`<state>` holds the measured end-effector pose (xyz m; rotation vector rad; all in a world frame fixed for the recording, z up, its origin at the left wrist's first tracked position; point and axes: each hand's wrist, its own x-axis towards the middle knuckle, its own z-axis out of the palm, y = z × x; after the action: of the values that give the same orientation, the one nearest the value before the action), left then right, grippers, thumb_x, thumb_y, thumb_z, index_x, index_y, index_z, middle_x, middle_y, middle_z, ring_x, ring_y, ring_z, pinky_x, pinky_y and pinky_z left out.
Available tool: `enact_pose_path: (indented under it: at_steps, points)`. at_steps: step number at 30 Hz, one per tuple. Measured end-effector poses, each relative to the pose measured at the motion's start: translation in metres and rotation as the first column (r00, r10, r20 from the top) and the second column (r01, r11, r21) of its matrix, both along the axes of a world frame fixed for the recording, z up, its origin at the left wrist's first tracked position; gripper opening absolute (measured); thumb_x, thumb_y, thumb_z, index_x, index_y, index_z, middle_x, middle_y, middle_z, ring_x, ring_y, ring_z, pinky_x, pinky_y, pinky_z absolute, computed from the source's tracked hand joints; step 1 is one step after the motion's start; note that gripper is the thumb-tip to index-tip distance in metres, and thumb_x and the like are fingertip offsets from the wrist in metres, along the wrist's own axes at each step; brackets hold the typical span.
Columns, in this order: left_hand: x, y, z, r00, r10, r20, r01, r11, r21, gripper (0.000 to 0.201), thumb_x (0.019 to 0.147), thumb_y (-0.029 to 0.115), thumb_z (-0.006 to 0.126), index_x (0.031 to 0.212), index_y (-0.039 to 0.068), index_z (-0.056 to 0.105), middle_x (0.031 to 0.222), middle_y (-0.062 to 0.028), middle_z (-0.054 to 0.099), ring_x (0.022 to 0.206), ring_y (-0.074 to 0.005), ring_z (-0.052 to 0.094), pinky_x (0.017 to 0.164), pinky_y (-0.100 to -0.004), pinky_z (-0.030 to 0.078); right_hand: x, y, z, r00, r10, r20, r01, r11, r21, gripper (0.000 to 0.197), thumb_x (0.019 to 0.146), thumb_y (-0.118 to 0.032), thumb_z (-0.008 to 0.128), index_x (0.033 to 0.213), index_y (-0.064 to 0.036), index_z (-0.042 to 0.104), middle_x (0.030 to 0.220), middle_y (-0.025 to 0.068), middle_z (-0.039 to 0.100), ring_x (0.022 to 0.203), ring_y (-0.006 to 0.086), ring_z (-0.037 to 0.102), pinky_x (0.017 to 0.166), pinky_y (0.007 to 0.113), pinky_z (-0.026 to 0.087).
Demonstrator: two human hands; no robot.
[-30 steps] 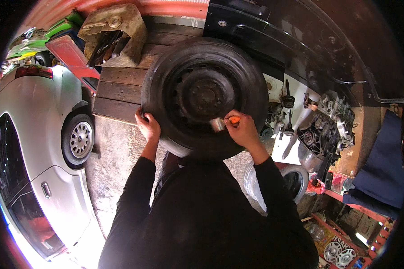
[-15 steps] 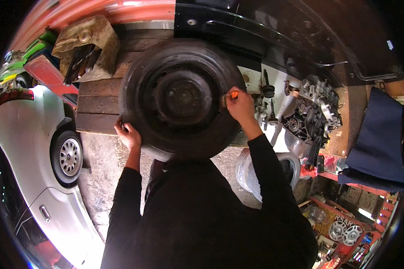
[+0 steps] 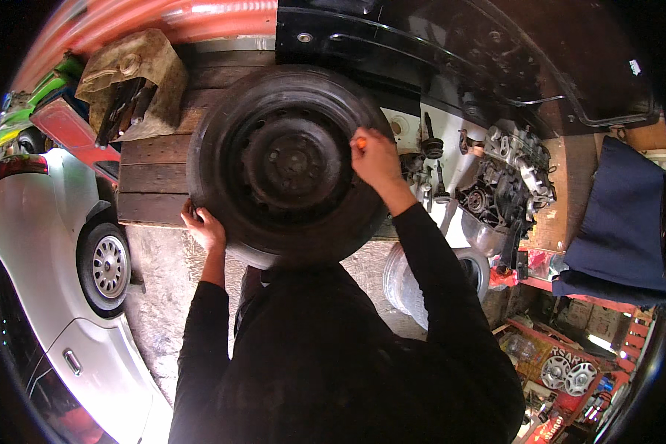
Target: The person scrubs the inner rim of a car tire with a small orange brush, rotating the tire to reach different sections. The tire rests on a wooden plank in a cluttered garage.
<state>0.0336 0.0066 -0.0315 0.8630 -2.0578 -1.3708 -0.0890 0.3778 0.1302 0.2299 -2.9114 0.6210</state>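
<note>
A black wheel (image 3: 294, 226), a tyre on a dark steel rim, lies face up in front of me on the edge of a wooden bench. My left hand (image 3: 204, 228) grips the tyre's lower left edge, fingers curled against the sidewall. At the rim's right edge, the fingers of my right hand (image 3: 378, 161) are closed around a small orange-handled tool (image 3: 361, 143). The fingers cover most of that tool, so its kind and working end do not show.
A worn container of dark tools (image 3: 137, 81) stands left on the bench (image 3: 152, 174). To the right are a partly dismantled engine (image 3: 499, 189), dark blue cloth (image 3: 618, 214) and a spare tyre (image 3: 407, 285) below. A silver car (image 3: 44, 244) is parked at left.
My right hand has moved up and to the left along the rim with the orange-handled tool. The left hand keeps its place on the tyre. The whole view has shifted slightly.
</note>
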Motion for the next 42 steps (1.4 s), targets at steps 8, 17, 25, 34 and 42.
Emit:
enact_pose_path:
  at_steps: [8,17,25,34,42]
  points:
    - [0.001,-0.002,-0.008,1.000,0.018,-0.018,-0.018,1.000,-0.009,0.039,0.098,0.011,0.047,0.135,-0.003,0.053,0.129,-0.0250,0.062,0.121,-0.0374,0.060,0.105,-0.0453,0.046,0.015,0.003,0.018,0.987,-0.044,0.151,0.035,0.998,0.061,0.016,0.089,-0.020,0.066,0.092,-0.0066,0.058,0.092,0.0201,0.068,0.089,0.0445,0.067,0.079,0.054,0.054]
    - [0.003,0.003,0.002,0.999,0.019,0.032,-0.018,1.000,-0.024,0.040,0.099,0.012,0.047,0.136,-0.003,0.052,0.133,-0.0261,0.060,0.124,-0.0383,0.059,0.107,-0.0455,0.045,0.037,0.001,0.021,0.964,-0.116,0.239,0.143,0.985,-0.098,0.015,0.087,-0.021,0.069,0.090,-0.0080,0.064,0.085,0.0211,0.071,0.086,0.0444,0.069,0.076,0.053,0.055]
    - [0.000,0.001,0.003,1.000,-0.006,0.029,0.005,0.999,0.036,0.041,0.099,0.013,0.047,0.136,-0.005,0.050,0.135,-0.0276,0.058,0.126,-0.0390,0.058,0.108,-0.0458,0.044,0.067,-0.019,-0.016,0.934,-0.135,0.331,0.179,0.978,-0.105,0.019,0.087,-0.026,0.069,0.087,-0.0072,0.063,0.080,0.0212,0.070,0.083,0.0457,0.068,0.076,0.053,0.054]
    - [0.001,-0.002,-0.002,1.000,-0.020,0.020,0.020,1.000,0.022,0.041,0.099,0.013,0.047,0.136,-0.004,0.051,0.133,-0.0270,0.059,0.124,-0.0390,0.058,0.108,-0.0455,0.043,0.043,0.006,0.015,0.924,-0.304,0.230,0.334,0.937,-0.106,0.019,0.086,-0.026,0.071,0.088,-0.0078,0.066,0.087,0.0210,0.072,0.089,0.0445,0.069,0.079,0.054,0.054]
    - [0.001,-0.001,-0.008,0.999,-0.008,-0.039,0.008,1.000,0.019,0.041,0.099,0.013,0.047,0.136,-0.004,0.051,0.133,-0.0269,0.059,0.124,-0.0386,0.058,0.108,-0.0456,0.043,0.039,0.019,0.050,0.940,-0.339,0.040,0.340,0.920,-0.195,0.013,0.085,-0.019,0.070,0.088,-0.0070,0.066,0.086,0.0186,0.072,0.086,0.0416,0.071,0.075,0.049,0.055]
